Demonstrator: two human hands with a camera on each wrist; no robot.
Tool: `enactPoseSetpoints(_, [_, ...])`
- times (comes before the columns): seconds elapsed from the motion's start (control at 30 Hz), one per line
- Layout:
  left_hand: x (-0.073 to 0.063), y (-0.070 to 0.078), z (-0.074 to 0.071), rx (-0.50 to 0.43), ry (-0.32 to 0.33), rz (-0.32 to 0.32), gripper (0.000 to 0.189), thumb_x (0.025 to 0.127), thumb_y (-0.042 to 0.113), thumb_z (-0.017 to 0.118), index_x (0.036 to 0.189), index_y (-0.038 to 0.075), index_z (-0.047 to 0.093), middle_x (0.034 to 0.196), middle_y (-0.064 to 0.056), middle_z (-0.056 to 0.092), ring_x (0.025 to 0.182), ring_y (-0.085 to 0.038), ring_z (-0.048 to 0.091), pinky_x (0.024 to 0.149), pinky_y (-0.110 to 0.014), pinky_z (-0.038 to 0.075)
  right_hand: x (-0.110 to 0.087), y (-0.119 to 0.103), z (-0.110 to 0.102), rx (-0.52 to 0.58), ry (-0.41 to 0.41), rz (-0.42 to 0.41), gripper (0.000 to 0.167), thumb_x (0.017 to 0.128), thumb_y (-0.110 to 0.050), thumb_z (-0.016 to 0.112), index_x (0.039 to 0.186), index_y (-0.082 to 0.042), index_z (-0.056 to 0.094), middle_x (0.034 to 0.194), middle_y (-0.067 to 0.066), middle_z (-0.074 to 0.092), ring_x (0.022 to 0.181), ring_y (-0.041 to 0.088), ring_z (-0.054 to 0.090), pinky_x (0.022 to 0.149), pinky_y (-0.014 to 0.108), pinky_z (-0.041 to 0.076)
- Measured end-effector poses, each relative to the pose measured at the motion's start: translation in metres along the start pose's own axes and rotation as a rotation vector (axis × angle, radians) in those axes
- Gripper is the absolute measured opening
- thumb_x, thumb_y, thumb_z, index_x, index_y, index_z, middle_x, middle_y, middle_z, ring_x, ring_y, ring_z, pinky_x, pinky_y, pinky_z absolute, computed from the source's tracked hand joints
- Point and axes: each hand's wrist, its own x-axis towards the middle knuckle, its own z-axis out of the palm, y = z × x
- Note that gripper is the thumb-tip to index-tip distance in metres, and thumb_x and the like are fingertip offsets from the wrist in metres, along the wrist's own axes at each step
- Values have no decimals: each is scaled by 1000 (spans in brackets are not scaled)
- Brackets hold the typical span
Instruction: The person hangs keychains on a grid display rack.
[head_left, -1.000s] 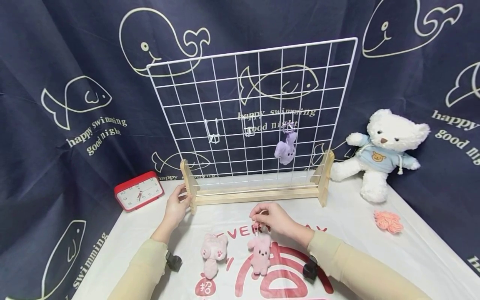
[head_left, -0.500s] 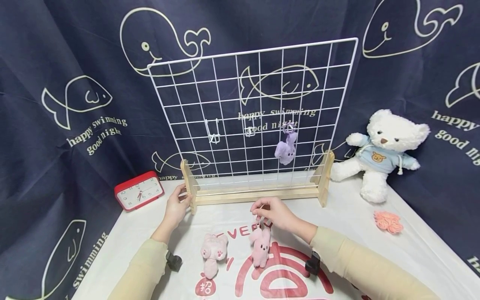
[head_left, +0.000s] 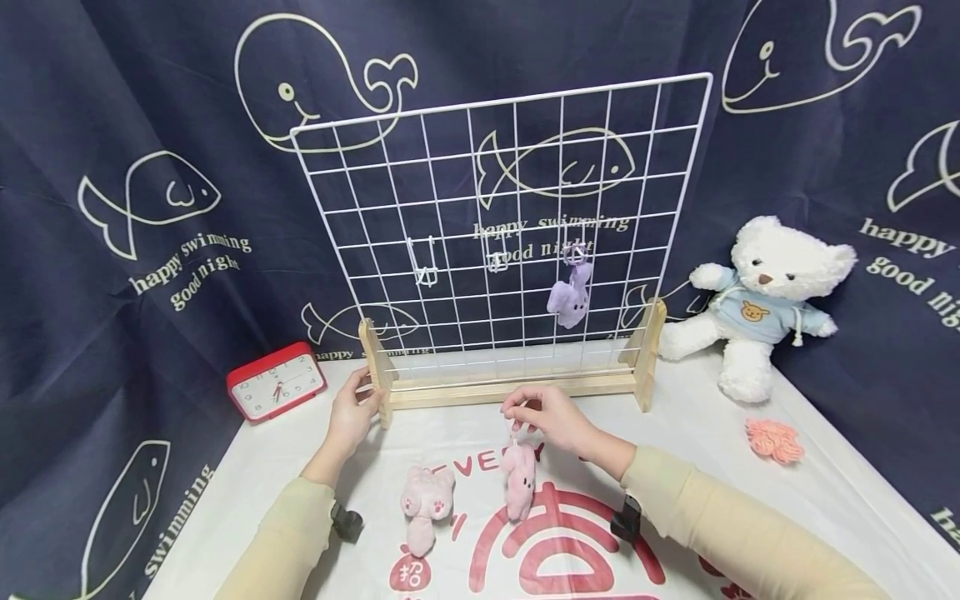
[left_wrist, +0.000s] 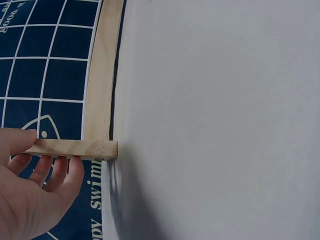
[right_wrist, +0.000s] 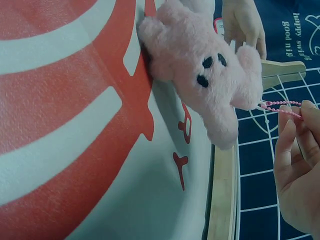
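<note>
A pink plush bunny keychain [head_left: 519, 483] hangs from its pink bead chain [right_wrist: 282, 107], which my right hand [head_left: 551, 415] pinches between thumb and fingertips. In the right wrist view the bunny's dark eyes and nose face the camera. My left hand [head_left: 354, 410] holds the left wooden end support [left_wrist: 75, 148] of the grid rack, thumb on one side and fingertips on the other. The white wire grid [head_left: 517, 192] stands upright, with two bare white hooks, the left hook [head_left: 425, 271] and the middle hook [head_left: 497, 262]. From a third hook hangs a purple plush bunny [head_left: 570, 302].
Another pink plush [head_left: 427, 504], with paw prints, lies on the white tablecloth between the forearms. A red clock [head_left: 277, 383] stands left of the rack. At the right sit a white teddy bear [head_left: 765, 292] and a coral yarn-like bundle [head_left: 774, 442]. A dark printed curtain hangs behind.
My right hand has risen slightly toward the rack, lifting the pink bunny, which has turned a little on its chain. The left hand stays on the wooden support.
</note>
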Motion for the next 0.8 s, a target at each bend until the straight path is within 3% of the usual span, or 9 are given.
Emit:
enactPoseSetpoints(0.2, [3,1,-2,-9,-26,-66,49,98,0,62,145,-3,48,135,-30,56,121,-48,56,101,-52,54,2,-4,-4,24,7,-20,8,95,-4,70,99,3,74,86,19,71,69,19,66,55,26,54])
enactPoseSetpoints(0.27, [3,1,-2,-6,-30,-72,49,98,-1,62,145,-3,48,136,-30,56,122,-47,56,101,-51,55,3,-6,-5,21,11,-14,9,96,-4,69,100,3,73,86,21,70,71,26,66,57,27,56])
enactPoseSetpoints(0.6, [4,1,-1,-5,-36,-80,51,97,-1,63,146,-1,47,138,-28,55,123,-46,55,102,-52,54,9,-14,-8,12,38,-13,10,95,2,68,100,10,71,90,23,70,69,19,64,57,37,59])
enactPoseSetpoints(0.8, [4,-1,-1,-3,-33,-82,52,97,-1,63,146,-1,47,137,-28,55,123,-46,55,103,-52,53,10,-19,-10,23,62,-37,8,94,-3,72,99,3,74,80,15,70,66,7,61,56,28,56])
